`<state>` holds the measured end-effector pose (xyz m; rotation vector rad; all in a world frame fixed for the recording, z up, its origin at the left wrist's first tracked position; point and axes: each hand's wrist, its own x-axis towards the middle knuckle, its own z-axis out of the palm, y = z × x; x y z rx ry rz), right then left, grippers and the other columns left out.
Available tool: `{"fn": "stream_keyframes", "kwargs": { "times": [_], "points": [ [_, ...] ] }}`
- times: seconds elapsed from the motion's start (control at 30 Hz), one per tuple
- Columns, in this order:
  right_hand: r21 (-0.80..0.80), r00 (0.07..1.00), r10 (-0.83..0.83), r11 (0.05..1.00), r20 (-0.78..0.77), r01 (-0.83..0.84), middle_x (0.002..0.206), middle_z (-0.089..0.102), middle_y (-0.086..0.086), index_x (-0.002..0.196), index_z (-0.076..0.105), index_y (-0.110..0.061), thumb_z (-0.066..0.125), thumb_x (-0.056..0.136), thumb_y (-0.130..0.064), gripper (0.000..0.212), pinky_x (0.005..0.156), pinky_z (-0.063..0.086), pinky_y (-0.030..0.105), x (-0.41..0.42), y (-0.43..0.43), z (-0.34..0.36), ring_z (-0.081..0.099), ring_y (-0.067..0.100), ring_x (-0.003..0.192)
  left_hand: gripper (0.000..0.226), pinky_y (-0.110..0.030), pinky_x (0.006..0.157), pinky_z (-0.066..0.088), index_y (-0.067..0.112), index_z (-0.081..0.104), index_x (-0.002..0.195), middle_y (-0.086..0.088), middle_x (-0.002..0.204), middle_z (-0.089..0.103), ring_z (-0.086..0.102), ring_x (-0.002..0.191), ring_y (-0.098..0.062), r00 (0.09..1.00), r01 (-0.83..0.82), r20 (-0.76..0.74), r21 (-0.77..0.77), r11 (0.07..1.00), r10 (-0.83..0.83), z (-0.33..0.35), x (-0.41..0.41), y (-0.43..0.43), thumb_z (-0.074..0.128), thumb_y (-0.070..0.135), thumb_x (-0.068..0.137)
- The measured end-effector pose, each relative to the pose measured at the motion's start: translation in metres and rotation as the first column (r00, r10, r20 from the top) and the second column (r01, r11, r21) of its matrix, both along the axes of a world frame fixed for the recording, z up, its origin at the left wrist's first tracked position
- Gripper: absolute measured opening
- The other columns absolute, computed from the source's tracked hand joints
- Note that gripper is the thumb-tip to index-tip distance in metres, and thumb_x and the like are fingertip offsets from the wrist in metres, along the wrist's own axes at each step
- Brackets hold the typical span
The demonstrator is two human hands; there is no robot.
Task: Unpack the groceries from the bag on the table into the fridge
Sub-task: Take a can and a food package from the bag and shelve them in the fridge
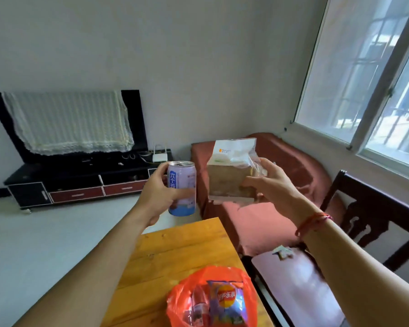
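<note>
2 grips: left fingers [180, 193] wrap can [184, 177], right fingers [254, 183] clasp bread pack [227, 178].

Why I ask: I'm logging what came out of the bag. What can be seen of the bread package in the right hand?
The bread package is a clear plastic bag holding a squarish loaf, its tan-brown face toward the camera. Above the loaf the bag rises into a flat white printed top with a small orange logo. It is held upright in the air, in front of the red sofa. Only the right hand touches it, holding its right side.
</note>
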<state>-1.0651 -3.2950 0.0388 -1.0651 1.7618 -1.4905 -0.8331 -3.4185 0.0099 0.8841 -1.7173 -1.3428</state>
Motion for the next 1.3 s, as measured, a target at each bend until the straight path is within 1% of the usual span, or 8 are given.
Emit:
{"fn": "stream_keyframes", "kwargs": {
  "times": [0.13,0.27,0.4,0.83,0.97,1.07,1.2,1.3],
  "points": [
    [-0.043,0.997,0.070,0.997,-0.032,-0.072,0.093,0.071,0.007,0.112,0.068,-0.029,0.073,0.076,0.003,0.049,0.057,0.059,0.036,0.005,0.004,0.028,0.067,0.018,0.068,0.064,-0.023,0.050,0.051,0.018,0.059,0.117,-0.004,0.093,0.071,0.070,0.072,-0.011,0.998,0.013,-0.055,-0.063,0.998,-0.016,0.045,0.021,0.008,0.088,-0.001,0.063],
    [-0.088,0.989,0.139,0.986,-0.041,-0.142,0.067,0.062,0.003,0.122,0.064,-0.019,0.067,0.077,0.011,0.054,0.041,0.040,0.022,0.018,0.006,0.052,0.054,0.014,0.049,0.073,-0.041,0.070,0.061,0.024,0.062,0.113,-0.002,0.098,0.073,0.072,0.087,-0.024,0.996,0.004,-0.087,-0.108,0.994,-0.014,0.073,0.044,0.009,0.091,0.018,0.046],
    [-0.128,0.983,0.181,0.975,-0.028,-0.183,0.053,0.056,-0.007,0.120,0.064,-0.019,0.067,0.079,0.012,0.051,0.037,0.039,0.019,0.029,0.004,0.069,0.051,0.010,0.043,0.068,-0.046,0.081,0.060,0.029,0.063,0.113,-0.002,0.103,0.072,0.070,0.095,-0.028,0.996,-0.011,-0.090,-0.165,0.986,-0.004,0.087,0.061,0.011,0.091,0.011,0.054],
    [-0.207,0.950,0.303,0.936,0.069,-0.284,0.064,0.066,0.000,0.122,0.064,-0.013,0.075,0.081,0.008,0.048,0.039,0.043,0.018,0.048,-0.012,0.074,0.058,0.010,0.045,0.064,-0.033,0.072,0.060,0.017,0.058,0.122,-0.005,0.108,0.069,0.069,0.093,-0.020,0.986,-0.132,-0.128,-0.194,0.972,0.108,0.093,0.092,0.023,0.082,-0.007,0.068],
    [-0.218,0.924,0.376,0.910,0.076,-0.353,0.092,0.071,0.014,0.125,0.064,-0.017,0.080,0.076,0.004,0.056,0.065,0.054,0.035,0.065,-0.023,0.068,0.064,0.031,0.076,0.067,-0.032,0.075,0.060,0.018,0.057,0.125,-0.005,0.110,0.068,0.068,0.094,-0.018,0.969,-0.215,-0.162,-0.179,0.960,0.187,0.090,0.115,0.033,0.081,-0.007,0.069],
    [-0.213,0.903,0.423,0.892,0.077,-0.400,0.096,0.074,0.017,0.121,0.065,-0.021,0.080,0.076,0.004,0.054,0.073,0.058,0.045,0.087,-0.032,0.065,0.068,0.033,0.079,0.063,-0.036,0.075,0.059,0.023,0.059,0.120,-0.003,0.108,0.069,0.068,0.096,-0.020,0.952,-0.273,-0.192,-0.166,0.948,0.240,0.086,0.139,0.041,0.082,-0.004,0.068],
    [-0.195,0.859,0.509,0.849,0.056,-0.491,0.082,0.074,0.008,0.122,0.065,-0.020,0.078,0.078,0.004,0.052,0.049,0.053,0.029,0.128,-0.042,0.065,0.067,0.022,0.061,0.060,-0.041,0.076,0.059,0.025,0.059,0.118,0.000,0.105,0.072,0.069,0.097,-0.020,0.926,-0.351,-0.204,-0.162,0.922,0.317,0.083,0.183,0.053,0.082,-0.002,0.069],
    [-0.175,0.810,0.584,0.805,0.056,-0.568,0.086,0.072,0.007,0.123,0.064,-0.020,0.077,0.081,0.003,0.050,0.045,0.049,0.024,0.166,-0.049,0.067,0.066,0.018,0.057,0.055,-0.033,0.069,0.059,0.028,0.059,0.115,0.011,0.097,0.073,0.069,0.090,-0.010,0.900,-0.414,-0.220,-0.155,0.897,0.377,0.083,0.222,0.070,0.078,-0.004,0.075]
  ]
}}
